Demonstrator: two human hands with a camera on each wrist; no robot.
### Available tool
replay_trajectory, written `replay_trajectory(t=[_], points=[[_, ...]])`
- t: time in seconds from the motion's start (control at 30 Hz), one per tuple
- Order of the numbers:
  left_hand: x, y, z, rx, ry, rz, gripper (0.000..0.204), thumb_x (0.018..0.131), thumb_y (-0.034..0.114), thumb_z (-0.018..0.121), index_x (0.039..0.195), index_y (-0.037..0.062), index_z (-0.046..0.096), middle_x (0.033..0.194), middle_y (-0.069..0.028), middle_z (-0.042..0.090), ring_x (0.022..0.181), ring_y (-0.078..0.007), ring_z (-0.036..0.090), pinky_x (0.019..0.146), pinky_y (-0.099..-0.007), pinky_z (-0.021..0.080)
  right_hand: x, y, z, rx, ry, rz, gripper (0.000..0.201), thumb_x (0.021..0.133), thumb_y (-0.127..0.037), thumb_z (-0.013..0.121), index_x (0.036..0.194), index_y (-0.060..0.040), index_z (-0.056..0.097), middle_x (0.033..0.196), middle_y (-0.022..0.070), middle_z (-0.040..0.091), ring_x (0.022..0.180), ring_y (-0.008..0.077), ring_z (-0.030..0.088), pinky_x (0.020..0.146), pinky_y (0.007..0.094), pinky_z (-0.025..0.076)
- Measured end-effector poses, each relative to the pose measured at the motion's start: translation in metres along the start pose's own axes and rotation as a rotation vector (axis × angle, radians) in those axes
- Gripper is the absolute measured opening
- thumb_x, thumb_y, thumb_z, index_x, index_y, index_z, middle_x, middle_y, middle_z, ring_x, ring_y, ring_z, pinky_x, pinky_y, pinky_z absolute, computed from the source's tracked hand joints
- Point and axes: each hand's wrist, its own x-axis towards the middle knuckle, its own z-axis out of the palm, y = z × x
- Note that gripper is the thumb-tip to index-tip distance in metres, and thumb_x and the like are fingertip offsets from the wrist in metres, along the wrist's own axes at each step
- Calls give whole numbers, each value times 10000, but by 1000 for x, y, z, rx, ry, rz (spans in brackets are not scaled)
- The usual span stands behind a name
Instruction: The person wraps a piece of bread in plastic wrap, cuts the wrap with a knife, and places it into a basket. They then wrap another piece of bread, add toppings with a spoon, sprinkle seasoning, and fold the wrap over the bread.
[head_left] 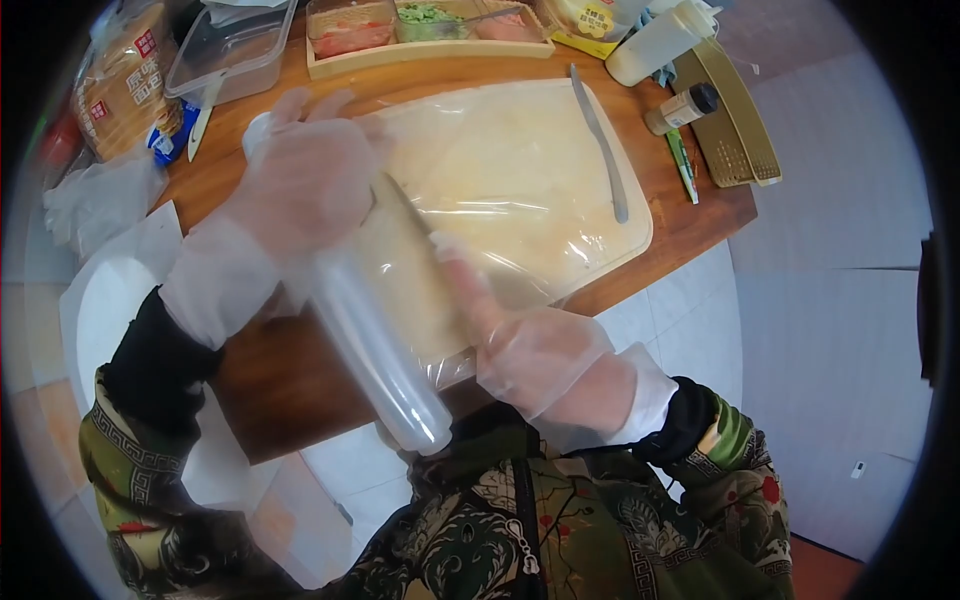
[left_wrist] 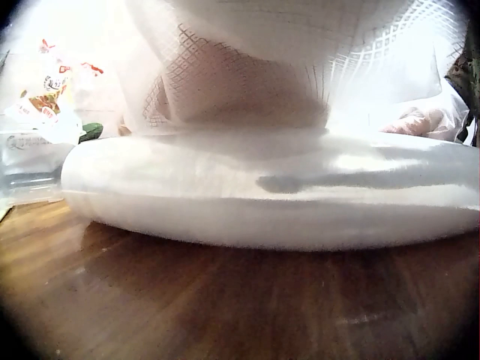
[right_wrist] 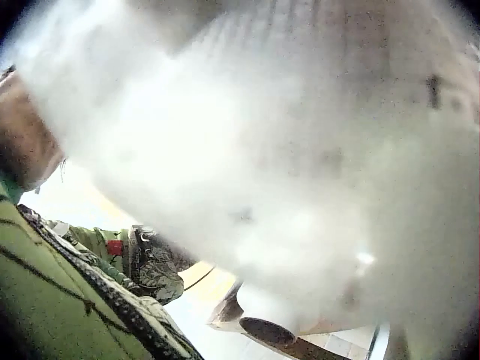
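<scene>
A long roll of clear plastic wrap (head_left: 375,350) lies slantwise along the left side of a cutting board (head_left: 480,160) with film over it. My gloved left hand (head_left: 310,185) rests on the upper part of the roll, fingers stretched forward and blurred. In the left wrist view the roll (left_wrist: 285,202) lies across the wooden table below that hand. My gloved right hand (head_left: 545,360) grips a knife (head_left: 408,205), its blade pointing at the left hand, over the film beside the roll. Whitish glove plastic fills most of the right wrist view.
A spreader (head_left: 600,150) lies on the board's right side. Behind stand a wooden tray (head_left: 430,60) of fillings, a clear container (head_left: 230,60), bagged bread (head_left: 125,90) and a squeeze bottle (head_left: 660,45). A seasoning jar (head_left: 683,108) and a basket (head_left: 730,130) are at the right.
</scene>
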Motion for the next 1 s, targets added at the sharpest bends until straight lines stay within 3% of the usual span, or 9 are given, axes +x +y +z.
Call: replay_trajectory(t=[0.1,0.43,0.53,0.6,0.7,0.73,0.83,0.93,1.0], points=[[1,-1,2,22,2,-19,349,800,134,588,1124,70,702,1146,-126,693,1317,-409,499,1128,-621,261,-4,-12,-10,6,-65,153,920,805,-34,609,1473,241,39,675,178,650,654,324,673,625,400,534],[12,14,-28,0,-281,-181,564,709,11,563,1253,88,694,1362,-45,640,1427,-340,400,1217,-558,156,-16,-13,-4,-132,-87,56,868,843,-80,575,1466,249,68,651,154,636,561,296,634,538,390,510],[9,10,-17,27,-223,-121,479,740,59,574,1201,92,700,1315,-59,651,1414,-346,412,1197,-575,174,-50,-8,8,-13,-96,84,801,887,-111,544,1517,164,133,596,151,599,491,306,584,474,416,482],[4,6,-15,58,-169,-83,402,771,100,578,1152,101,705,1269,-71,662,1396,-347,434,1178,-585,201,-69,9,22,355,160,239,755,916,-149,562,1565,22,216,548,148,562,464,323,560,424,439,452],[8,15,-22,39,-90,-43,411,759,109,592,1153,100,708,1295,-70,649,1397,-345,433,1178,-586,196,-80,54,11,44,539,450,689,943,-188,599,1569,-163,312,548,157,579,469,363,583,422,484,447],[12,18,-32,18,-209,-101,497,740,83,584,1228,90,679,1346,-77,625,1414,-351,405,1196,-575,164,-78,78,6,-67,676,467,660,952,-194,589,1562,-206,338,548,159,582,465,365,585,423,496,445],[13,16,-35,4,-293,-151,560,763,76,571,1319,95,639,1394,-88,602,1426,-360,385,1212,-565,143,-71,134,-21,-304,719,597,614,961,-236,589,1538,-273,381,619,174,625,558,365,639,495,504,485],[10,4,-20,-12,-182,-154,506,832,146,572,1335,128,623,1359,-95,619,1408,-365,411,1201,-573,159,-57,150,-56,-253,470,830,561,982,-266,587,1518,-283,420,857,184,693,775,368,682,696,446,538],[7,-1,-21,-18,-113,-182,481,858,197,578,1335,147,618,1328,-97,635,1395,-367,431,1193,-582,163,-53,181,-55,-250,611,642,520,1000,-291,552,1506,-296,433,922,208,691,839,368,684,729,446,545]])
